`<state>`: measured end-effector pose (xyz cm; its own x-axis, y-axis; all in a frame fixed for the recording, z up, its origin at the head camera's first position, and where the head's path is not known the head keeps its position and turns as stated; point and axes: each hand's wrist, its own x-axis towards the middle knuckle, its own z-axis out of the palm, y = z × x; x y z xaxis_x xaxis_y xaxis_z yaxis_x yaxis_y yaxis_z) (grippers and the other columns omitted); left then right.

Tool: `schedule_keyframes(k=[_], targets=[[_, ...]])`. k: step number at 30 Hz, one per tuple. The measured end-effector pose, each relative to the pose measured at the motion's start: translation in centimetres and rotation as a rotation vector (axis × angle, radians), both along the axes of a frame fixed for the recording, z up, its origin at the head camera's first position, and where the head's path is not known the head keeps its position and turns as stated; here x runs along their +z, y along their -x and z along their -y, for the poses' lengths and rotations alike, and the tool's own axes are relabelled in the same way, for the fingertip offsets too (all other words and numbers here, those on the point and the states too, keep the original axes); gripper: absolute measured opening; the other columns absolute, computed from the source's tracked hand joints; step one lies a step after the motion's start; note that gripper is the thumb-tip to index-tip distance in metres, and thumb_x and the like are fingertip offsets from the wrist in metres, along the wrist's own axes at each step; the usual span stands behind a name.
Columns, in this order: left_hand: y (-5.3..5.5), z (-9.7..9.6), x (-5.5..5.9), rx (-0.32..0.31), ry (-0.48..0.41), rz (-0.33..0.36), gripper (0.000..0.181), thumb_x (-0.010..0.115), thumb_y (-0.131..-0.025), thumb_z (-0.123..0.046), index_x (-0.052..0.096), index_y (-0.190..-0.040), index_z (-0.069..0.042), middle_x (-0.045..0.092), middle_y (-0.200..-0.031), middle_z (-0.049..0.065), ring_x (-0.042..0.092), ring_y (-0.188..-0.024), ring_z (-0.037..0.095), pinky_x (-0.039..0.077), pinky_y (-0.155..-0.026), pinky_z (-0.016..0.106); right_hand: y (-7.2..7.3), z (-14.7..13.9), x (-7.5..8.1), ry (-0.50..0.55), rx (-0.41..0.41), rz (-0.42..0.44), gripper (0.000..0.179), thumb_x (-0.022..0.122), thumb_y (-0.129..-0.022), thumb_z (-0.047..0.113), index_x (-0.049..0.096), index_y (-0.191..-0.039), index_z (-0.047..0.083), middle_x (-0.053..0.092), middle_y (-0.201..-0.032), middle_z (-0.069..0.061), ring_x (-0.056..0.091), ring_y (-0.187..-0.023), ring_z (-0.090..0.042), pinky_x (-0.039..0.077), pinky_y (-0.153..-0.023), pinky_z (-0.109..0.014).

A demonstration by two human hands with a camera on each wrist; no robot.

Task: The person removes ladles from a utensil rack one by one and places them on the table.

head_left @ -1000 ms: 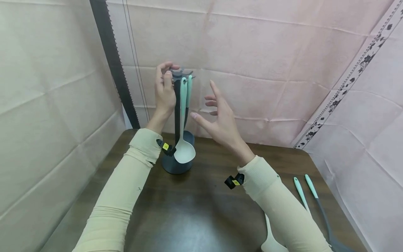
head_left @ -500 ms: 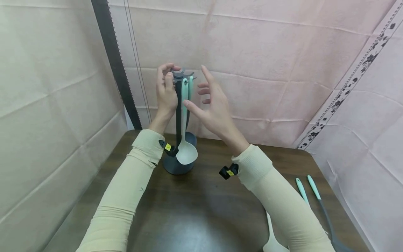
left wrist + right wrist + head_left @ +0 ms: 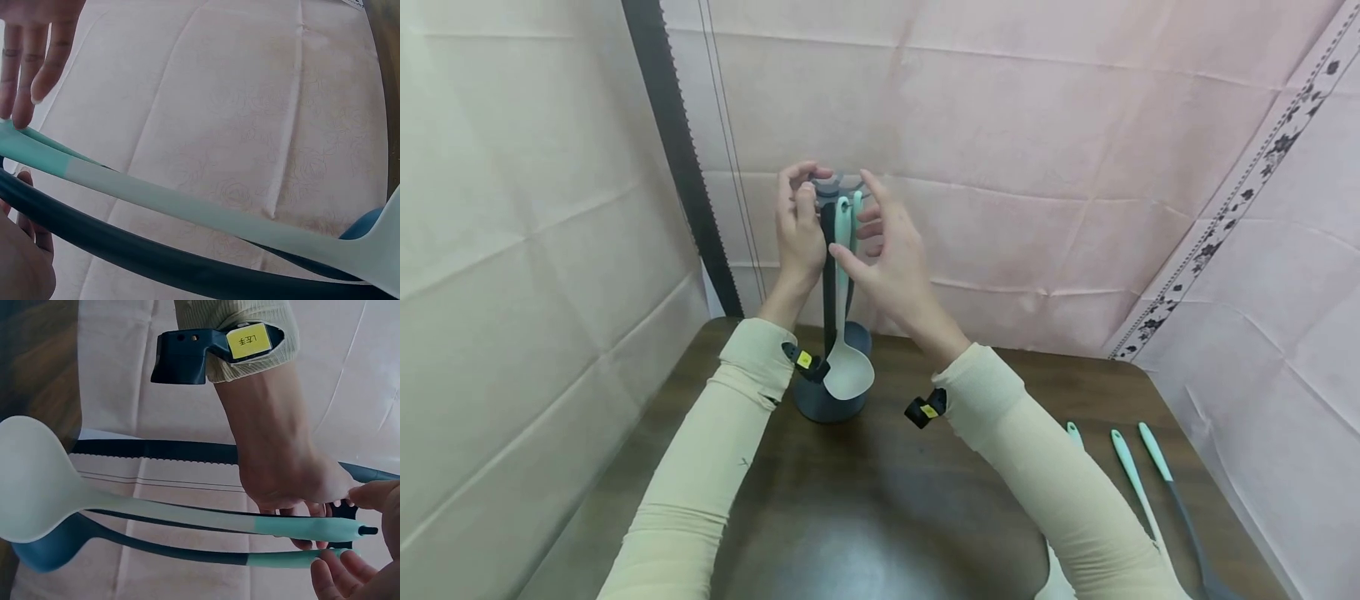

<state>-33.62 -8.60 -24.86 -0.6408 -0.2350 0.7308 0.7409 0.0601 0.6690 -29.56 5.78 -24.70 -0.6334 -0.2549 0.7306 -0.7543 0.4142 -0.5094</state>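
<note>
A dark utensil stand [image 3: 820,407] with a round base and hooks on top stands near the back of the table. A white ladle [image 3: 849,372] with a mint handle hangs from its front, bowl down. Close beside it hangs a dark ladle [image 3: 47,547], also mint-handled. My left hand [image 3: 801,237] holds the top of the stand from the left, fingers curled at the hooks. My right hand [image 3: 895,262] is at the right, thumb and fingers spread around the upper handles. Its fingertips [image 3: 325,575] are right at the dark ladle's handle end.
On the table's right side lie a mint-handled utensil [image 3: 1138,483], a dark-headed utensil with a mint handle [image 3: 1187,521] and a pale-headed one [image 3: 1056,582] partly under my right sleeve. Pale cloth [image 3: 1000,167] hangs behind and at both sides of the wooden table [image 3: 880,492].
My right hand has moved left, from apart from the stand to the tops of the hanging handles. My left hand has kept its place at the stand's top.
</note>
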Motion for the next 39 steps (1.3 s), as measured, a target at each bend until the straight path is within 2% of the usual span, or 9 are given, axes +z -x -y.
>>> schedule_keyframes(k=[6,14,17,24,29,34,39], targets=[[0.1,0.0,-0.2,-0.013,-0.013,-0.002,0.039,0.033,-0.110,-0.016,0.046,-0.140,0.005,0.058,-0.135,0.022,0.051,-0.104,0.007,0.039,-0.088,0.025,0.0,0.8,-0.1,-0.025,-0.028,-0.001,0.086,0.081,-0.093,0.018,0.034,-0.165,0.016,0.059,-0.124,-0.014,0.067,-0.105,-0.024,0.058,-0.083,-0.029],[0.0,-0.3,-0.2,-0.015,-0.026,0.003,0.038,0.034,-0.109,-0.015,0.047,-0.139,0.005,0.060,-0.135,0.022,0.054,-0.104,0.009,0.040,-0.088,0.025,-0.3,1.5,-0.5,-0.002,-0.045,0.068,0.075,0.076,-0.096,0.019,0.041,-0.162,0.018,0.056,-0.122,-0.015,0.068,-0.104,-0.025,0.057,-0.082,-0.028],[-0.1,-0.3,-0.1,-0.025,-0.033,0.003,0.038,0.034,-0.109,-0.015,0.048,-0.138,0.005,0.060,-0.135,0.023,0.053,-0.101,0.009,0.040,-0.086,0.025,-0.3,1.6,-0.6,0.000,-0.036,0.070,0.070,0.074,-0.098,0.019,0.043,-0.161,0.017,0.055,-0.118,-0.015,0.069,-0.101,-0.026,0.059,-0.082,-0.031],[0.0,-0.1,-0.2,-0.018,-0.032,-0.019,0.037,0.035,-0.109,-0.015,0.050,-0.136,0.006,0.061,-0.134,0.023,0.052,-0.102,0.008,0.041,-0.085,0.026,0.1,1.5,-0.8,-0.049,-0.043,0.040,0.064,0.071,-0.100,0.017,0.043,-0.159,0.016,0.064,-0.105,-0.010,0.072,-0.089,-0.021,0.060,-0.078,-0.028],[-0.1,-0.1,-0.1,-0.040,-0.037,-0.050,0.039,0.038,-0.107,-0.015,0.051,-0.136,0.008,0.061,-0.133,0.025,0.055,-0.108,0.014,0.043,-0.084,0.027,0.6,1.6,-1.2,-0.055,-0.063,-0.006,0.065,0.072,-0.099,0.013,0.043,-0.157,0.015,0.069,-0.099,-0.012,0.074,-0.086,-0.023,0.062,-0.077,-0.037],[-0.1,0.0,-0.3,-0.054,-0.027,-0.062,0.039,0.038,-0.107,-0.015,0.051,-0.135,0.009,0.060,-0.133,0.026,0.056,-0.115,0.018,0.043,-0.088,0.029,1.1,1.9,-1.9,-0.059,-0.085,-0.048,0.068,0.074,-0.098,0.012,0.040,-0.158,0.014,0.072,-0.096,-0.012,0.075,-0.081,-0.021,0.061,-0.073,-0.030],[0.0,0.2,-0.3,-0.053,-0.032,-0.087,0.039,0.038,-0.107,-0.014,0.052,-0.133,0.010,0.061,-0.132,0.028,0.057,-0.107,0.018,0.044,-0.085,0.028,1.3,2.0,-2.1,-0.050,-0.077,-0.074,0.067,0.073,-0.098,0.009,0.041,-0.157,0.015,0.070,-0.091,-0.011,0.073,-0.078,-0.021,0.060,-0.070,-0.027]])
